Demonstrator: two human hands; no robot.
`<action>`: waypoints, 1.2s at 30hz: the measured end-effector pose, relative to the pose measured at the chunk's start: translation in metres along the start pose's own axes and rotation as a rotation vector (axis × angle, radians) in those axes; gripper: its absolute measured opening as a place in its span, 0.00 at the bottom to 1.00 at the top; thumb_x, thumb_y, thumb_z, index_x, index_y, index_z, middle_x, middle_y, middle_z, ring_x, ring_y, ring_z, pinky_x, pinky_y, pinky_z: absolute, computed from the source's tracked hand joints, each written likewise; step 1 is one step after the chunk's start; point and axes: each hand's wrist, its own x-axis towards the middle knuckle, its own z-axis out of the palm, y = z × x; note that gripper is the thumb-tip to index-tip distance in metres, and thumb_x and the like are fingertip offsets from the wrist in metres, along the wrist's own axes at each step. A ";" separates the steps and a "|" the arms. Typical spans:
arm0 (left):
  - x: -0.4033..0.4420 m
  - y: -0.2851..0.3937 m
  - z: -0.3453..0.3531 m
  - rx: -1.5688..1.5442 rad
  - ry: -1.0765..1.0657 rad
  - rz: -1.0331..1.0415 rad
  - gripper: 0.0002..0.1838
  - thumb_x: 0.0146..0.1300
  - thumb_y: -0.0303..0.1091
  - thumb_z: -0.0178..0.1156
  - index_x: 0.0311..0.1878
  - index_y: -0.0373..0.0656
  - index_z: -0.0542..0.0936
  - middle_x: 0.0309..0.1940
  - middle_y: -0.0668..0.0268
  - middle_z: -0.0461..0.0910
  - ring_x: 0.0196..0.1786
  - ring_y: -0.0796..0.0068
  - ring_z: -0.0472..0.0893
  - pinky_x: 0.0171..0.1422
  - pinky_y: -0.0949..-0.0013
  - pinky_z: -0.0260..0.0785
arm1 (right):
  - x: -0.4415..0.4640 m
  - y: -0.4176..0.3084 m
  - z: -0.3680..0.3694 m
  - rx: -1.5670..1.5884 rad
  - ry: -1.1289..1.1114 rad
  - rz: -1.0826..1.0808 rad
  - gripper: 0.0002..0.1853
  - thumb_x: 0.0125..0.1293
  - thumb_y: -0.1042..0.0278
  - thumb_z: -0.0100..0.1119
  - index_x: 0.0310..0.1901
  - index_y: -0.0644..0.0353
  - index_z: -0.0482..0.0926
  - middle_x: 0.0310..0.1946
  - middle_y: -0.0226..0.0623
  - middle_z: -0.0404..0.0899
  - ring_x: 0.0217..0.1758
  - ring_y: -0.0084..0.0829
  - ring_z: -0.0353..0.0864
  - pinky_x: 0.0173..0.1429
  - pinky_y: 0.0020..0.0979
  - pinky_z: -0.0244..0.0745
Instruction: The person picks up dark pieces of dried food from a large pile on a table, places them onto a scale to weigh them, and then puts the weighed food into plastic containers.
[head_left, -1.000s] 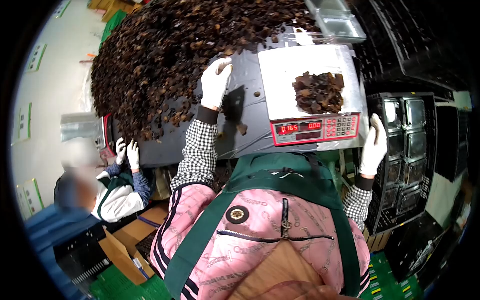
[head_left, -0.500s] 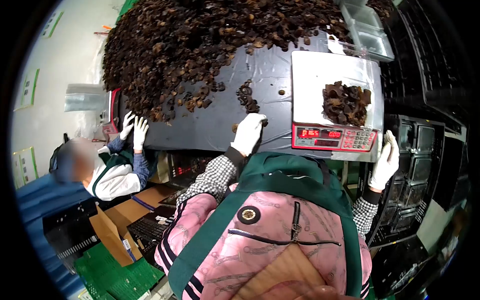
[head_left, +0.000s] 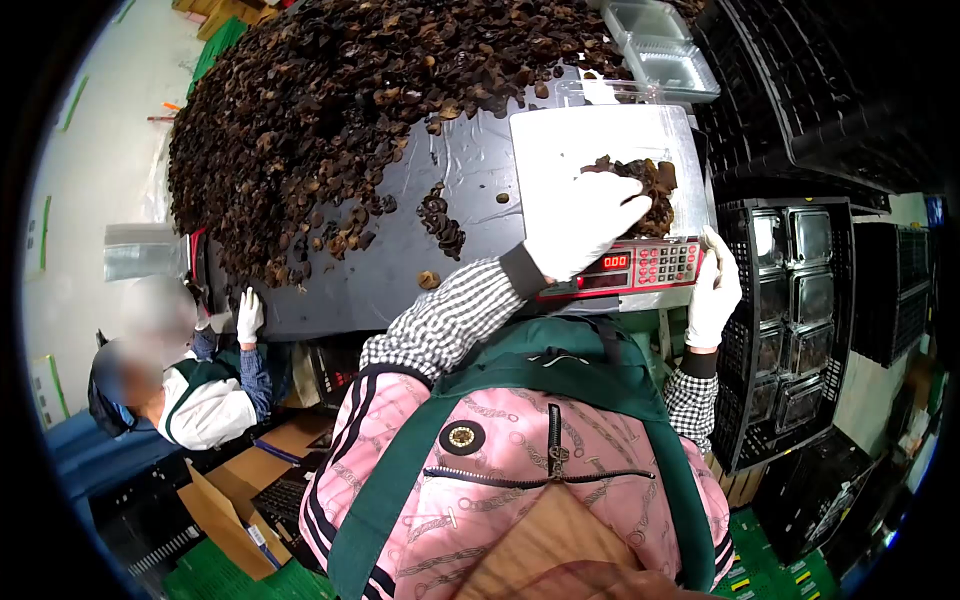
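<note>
My gloved left hand [head_left: 590, 225] reaches over the front of the digital scale [head_left: 545, 150], its fingers close together against a heap of dark wood ear mushrooms [head_left: 660, 205] on the weighing plate. Whatever its fingertips hold is hidden. Under that wrist, the left part of the red display panel [head_left: 668, 266] is covered; a lit 0.00 still shows. My gloved right hand [head_left: 714, 290] is beside the scale's front right corner, fingers stretched out and holding nothing visible. A small clump of mushrooms [head_left: 441, 222] and a single brown piece [head_left: 428, 280] lie on the dark tabletop [head_left: 390, 265] to the left.
A large mushroom pile [head_left: 300, 130] covers the table's far and left side. Clear plastic boxes [head_left: 668, 65] stand behind the scale. On the right is a black crate [head_left: 735, 340] holding more boxes. At the left, a co-worker's gloved hand [head_left: 250, 315] rests by the table edge.
My left hand has moved from the tabletop rightward onto the mushrooms on the scale, uncovering the brown piece. My right hand stays by the scale's corner. The camera view has shifted.
</note>
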 end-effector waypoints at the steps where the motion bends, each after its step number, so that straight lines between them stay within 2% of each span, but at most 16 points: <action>1: -0.002 -0.001 0.009 0.028 -0.057 -0.010 0.15 0.62 0.29 0.58 0.52 0.43 0.81 0.53 0.58 0.80 0.54 0.58 0.79 0.56 0.57 0.73 | -0.001 0.000 0.002 0.015 -0.008 0.008 0.14 0.74 0.79 0.50 0.57 0.66 0.81 0.51 0.43 0.85 0.53 0.31 0.84 0.61 0.30 0.76; 2: -0.006 -0.001 0.014 0.101 -0.093 -0.010 0.18 0.62 0.30 0.58 0.56 0.44 0.80 0.58 0.56 0.78 0.59 0.55 0.77 0.60 0.55 0.71 | -0.001 0.000 0.003 0.014 -0.022 0.006 0.15 0.75 0.79 0.50 0.58 0.66 0.80 0.52 0.43 0.84 0.54 0.31 0.84 0.62 0.31 0.76; 6: -0.036 0.003 -0.031 -0.021 0.101 -0.122 0.21 0.57 0.31 0.65 0.56 0.46 0.82 0.55 0.58 0.81 0.55 0.56 0.80 0.62 0.56 0.70 | 0.000 0.000 0.002 -0.002 -0.056 0.001 0.16 0.75 0.79 0.48 0.60 0.67 0.79 0.56 0.42 0.83 0.57 0.31 0.83 0.65 0.32 0.75; 7: -0.053 -0.001 -0.044 0.105 -0.002 -0.350 0.18 0.58 0.30 0.64 0.53 0.46 0.84 0.50 0.59 0.84 0.52 0.56 0.81 0.59 0.58 0.73 | -0.001 0.000 0.003 0.008 -0.045 0.003 0.15 0.75 0.79 0.49 0.59 0.66 0.79 0.54 0.42 0.83 0.56 0.31 0.83 0.64 0.31 0.76; 10: -0.146 -0.050 -0.064 0.211 0.226 -0.610 0.09 0.64 0.30 0.61 0.46 0.43 0.85 0.43 0.59 0.84 0.48 0.59 0.82 0.55 0.62 0.75 | 0.001 0.001 0.008 0.045 -0.017 0.000 0.15 0.73 0.80 0.50 0.58 0.66 0.80 0.52 0.43 0.84 0.54 0.32 0.84 0.62 0.31 0.77; 13: -0.250 -0.061 -0.072 0.412 -0.299 -0.918 0.11 0.61 0.34 0.67 0.46 0.43 0.82 0.40 0.58 0.82 0.45 0.56 0.80 0.52 0.58 0.74 | 0.003 -0.005 0.011 0.026 -0.027 -0.022 0.15 0.73 0.81 0.50 0.58 0.66 0.80 0.52 0.43 0.84 0.54 0.31 0.84 0.62 0.30 0.77; 15: -0.276 -0.046 -0.062 0.420 -0.257 -0.920 0.10 0.61 0.31 0.67 0.46 0.42 0.82 0.38 0.58 0.81 0.44 0.55 0.81 0.50 0.58 0.75 | 0.006 -0.008 0.016 0.011 -0.015 -0.046 0.15 0.73 0.81 0.51 0.57 0.65 0.80 0.50 0.43 0.85 0.53 0.31 0.84 0.60 0.30 0.77; 21: -0.274 -0.039 -0.052 0.109 0.093 -0.971 0.12 0.64 0.24 0.63 0.51 0.38 0.82 0.42 0.58 0.84 0.46 0.63 0.85 0.53 0.66 0.76 | 0.009 -0.021 0.023 0.011 -0.007 -0.074 0.14 0.73 0.81 0.51 0.56 0.65 0.81 0.48 0.42 0.85 0.52 0.29 0.85 0.57 0.28 0.78; 22: -0.267 -0.039 -0.049 -0.072 0.171 -0.987 0.13 0.66 0.25 0.62 0.54 0.39 0.81 0.44 0.58 0.84 0.46 0.63 0.85 0.54 0.67 0.76 | 0.008 -0.026 0.022 0.026 0.000 -0.061 0.14 0.73 0.81 0.51 0.56 0.65 0.81 0.49 0.42 0.85 0.52 0.29 0.84 0.57 0.28 0.78; 23: -0.258 -0.036 -0.046 -0.310 0.257 -1.067 0.13 0.68 0.25 0.61 0.55 0.38 0.81 0.46 0.62 0.85 0.48 0.73 0.84 0.55 0.71 0.75 | 0.007 -0.032 0.023 0.042 0.009 -0.049 0.14 0.73 0.81 0.51 0.56 0.65 0.81 0.49 0.41 0.85 0.52 0.29 0.84 0.57 0.28 0.78; 25: -0.213 -0.022 -0.053 -0.593 0.251 -1.170 0.13 0.69 0.25 0.60 0.55 0.37 0.80 0.47 0.65 0.85 0.48 0.78 0.83 0.56 0.73 0.74 | 0.003 -0.038 0.027 0.125 0.034 -0.004 0.14 0.73 0.81 0.50 0.56 0.67 0.81 0.50 0.41 0.85 0.52 0.29 0.84 0.57 0.28 0.78; 26: -0.190 -0.015 -0.055 -0.650 0.234 -1.122 0.13 0.70 0.25 0.59 0.56 0.37 0.80 0.46 0.66 0.85 0.48 0.81 0.82 0.55 0.74 0.74 | 0.001 -0.038 0.029 0.214 0.017 0.020 0.14 0.73 0.81 0.49 0.56 0.67 0.81 0.50 0.41 0.85 0.51 0.29 0.85 0.57 0.28 0.79; 28: -0.142 0.001 -0.054 -0.613 0.181 -0.884 0.14 0.68 0.25 0.59 0.56 0.38 0.80 0.45 0.62 0.85 0.47 0.71 0.84 0.55 0.70 0.76 | -0.005 -0.054 0.031 0.292 -0.058 0.045 0.15 0.74 0.82 0.48 0.57 0.67 0.80 0.51 0.42 0.85 0.49 0.29 0.85 0.55 0.27 0.79; 31: -0.064 0.031 -0.059 -0.506 0.001 -0.568 0.16 0.66 0.27 0.59 0.58 0.38 0.79 0.49 0.56 0.83 0.51 0.57 0.83 0.59 0.62 0.75 | -0.018 -0.068 0.034 0.409 -0.290 0.124 0.19 0.72 0.78 0.56 0.63 0.65 0.76 0.53 0.38 0.83 0.46 0.20 0.81 0.49 0.20 0.76; 33: -0.040 0.035 -0.033 -0.384 -0.032 -0.336 0.19 0.66 0.28 0.60 0.60 0.39 0.77 0.53 0.54 0.80 0.56 0.54 0.79 0.63 0.59 0.72 | -0.023 -0.073 0.036 0.654 -0.404 0.233 0.25 0.68 0.78 0.62 0.66 0.63 0.73 0.54 0.33 0.81 0.43 0.14 0.76 0.47 0.18 0.73; 36: -0.016 0.029 -0.008 -0.447 -0.051 -0.153 0.25 0.63 0.27 0.64 0.64 0.40 0.76 0.56 0.54 0.78 0.57 0.56 0.79 0.62 0.60 0.73 | -0.013 -0.052 0.031 0.501 -0.325 0.227 0.21 0.67 0.79 0.63 0.62 0.64 0.77 0.49 0.31 0.81 0.41 0.14 0.74 0.46 0.17 0.72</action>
